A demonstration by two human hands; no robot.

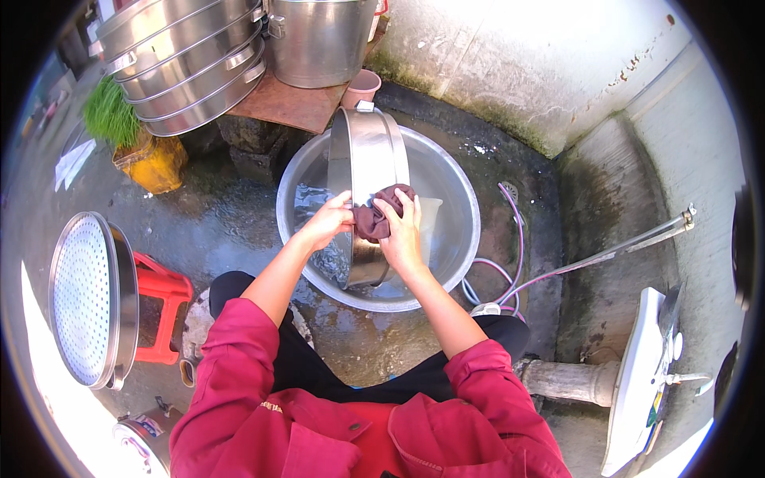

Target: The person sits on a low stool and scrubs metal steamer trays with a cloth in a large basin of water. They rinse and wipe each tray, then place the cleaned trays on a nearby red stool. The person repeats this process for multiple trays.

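Note:
A metal steamer tier (pixel 376 143) stands on its edge in a large round metal basin (pixel 472 221) that holds water. My right hand (pixel 401 230) grips a bunched dark brown cloth (pixel 372 222) against the tier's outer wall. At the tier's near-left rim, my left hand (pixel 327 220) has its fingers closed, with the fingertips at the rim and the cloth's left end. A pale translucent plastic piece (pixel 429 224) sits in the basin, right of the tier; its lower part is in the water.
Stacked steamer tiers (pixel 185 66) and a tall metal pot (pixel 320 42) stand on a brown board (pixel 299 106). A perforated steamer tier (pixel 83 299) leans by a red plastic stool (pixel 164 305). A hose (pixel 520 239) coils right of the basin, near a white sink (pixel 633 382).

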